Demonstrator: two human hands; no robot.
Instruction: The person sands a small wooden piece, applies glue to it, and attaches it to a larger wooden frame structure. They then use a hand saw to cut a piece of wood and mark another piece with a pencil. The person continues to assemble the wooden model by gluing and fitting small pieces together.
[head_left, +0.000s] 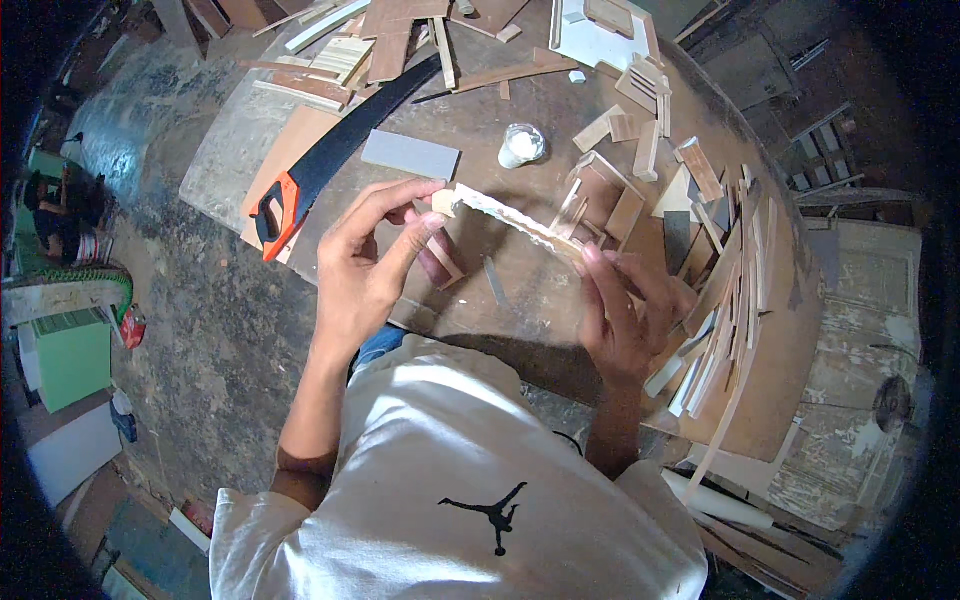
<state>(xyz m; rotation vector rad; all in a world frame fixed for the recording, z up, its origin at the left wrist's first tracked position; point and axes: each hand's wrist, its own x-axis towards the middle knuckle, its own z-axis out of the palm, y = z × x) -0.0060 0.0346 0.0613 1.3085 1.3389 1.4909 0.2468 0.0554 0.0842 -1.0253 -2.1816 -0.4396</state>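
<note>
Above the work board, a thin wooden strip (pixel 520 223) with white paste smeared along its edge is held between my two hands. My left hand (pixel 365 255) is closed at its left end, thumb and fingers pinching a small pale wood piece (pixel 445 203) there. The fingertips of my right hand (pixel 628 305) pinch the strip's other end. Just beyond it stands a clear plastic cup (pixel 522 147) with white paste inside. A flat grey block (pixel 411 155) lies past my left hand. Below the strip a reddish-brown wood piece (pixel 437 262) is partly hidden by my left hand.
A handsaw (pixel 345 150) with an orange and black handle lies at the left. Small wooden assemblies (pixel 610 200) sit beyond my right hand. Many thin strips (pixel 725 310) are piled at the right, and wood offcuts (pixel 395 40) cover the far side.
</note>
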